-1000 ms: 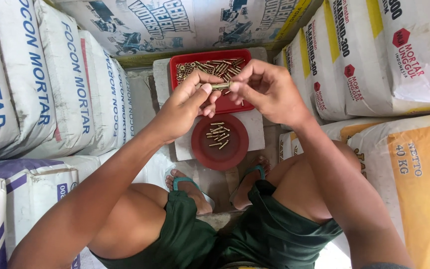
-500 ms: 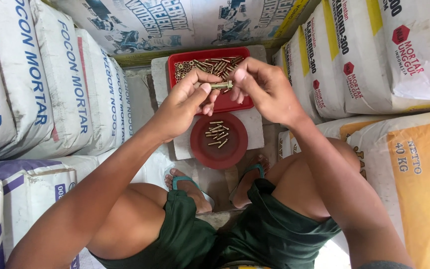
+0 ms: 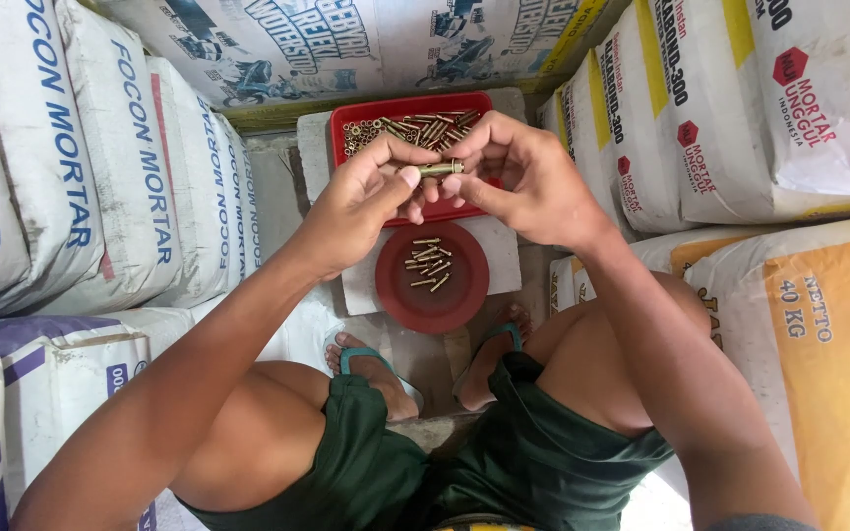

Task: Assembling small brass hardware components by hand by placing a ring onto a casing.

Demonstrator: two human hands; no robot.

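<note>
My left hand (image 3: 358,202) and my right hand (image 3: 523,177) meet over a grey block (image 3: 504,258), both pinching one brass-coloured bolt (image 3: 440,169) held level between the fingertips. Behind the hands a red rectangular tray (image 3: 346,131) holds a heap of similar bolts and nuts. Just below the hands sits a round dark-red dish (image 3: 432,278) with several bolts lying in it.
Stacked cement and mortar sacks close in on the left (image 3: 71,167), the back (image 3: 346,44) and the right (image 3: 740,108), with an orange sack (image 3: 828,354) at the near right. My knees and sandalled feet (image 3: 376,364) sit below the block.
Both hands have stayed together over the tray, fingers shifting slightly on the bolt; the view has drifted a little.
</note>
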